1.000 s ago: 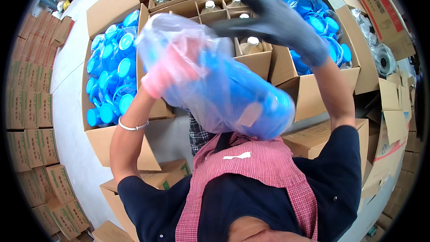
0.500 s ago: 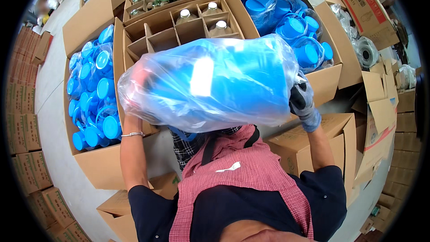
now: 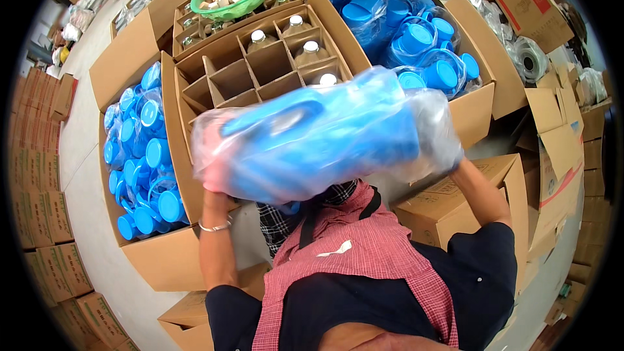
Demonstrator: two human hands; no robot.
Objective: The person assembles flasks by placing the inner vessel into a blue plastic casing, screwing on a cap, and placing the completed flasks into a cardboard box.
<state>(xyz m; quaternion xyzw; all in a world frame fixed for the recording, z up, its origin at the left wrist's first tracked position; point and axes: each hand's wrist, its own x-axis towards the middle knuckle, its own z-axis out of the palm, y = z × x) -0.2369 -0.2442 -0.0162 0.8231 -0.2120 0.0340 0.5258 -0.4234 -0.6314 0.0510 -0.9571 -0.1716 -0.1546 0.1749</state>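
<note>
Head view, 1 of 1: a blue container with a loop handle, inside a clear plastic bag, is held up between the left hand and the right hand. Fingers lie at its 2 ends; blur and film prevent telling whether they are clamped. Beyond the fingers: a divided carton, 4 white-capped bottles visible. Judgement: light, fairly stiff, with slippery film; grip firmly at both ends, not by loose film
</note>
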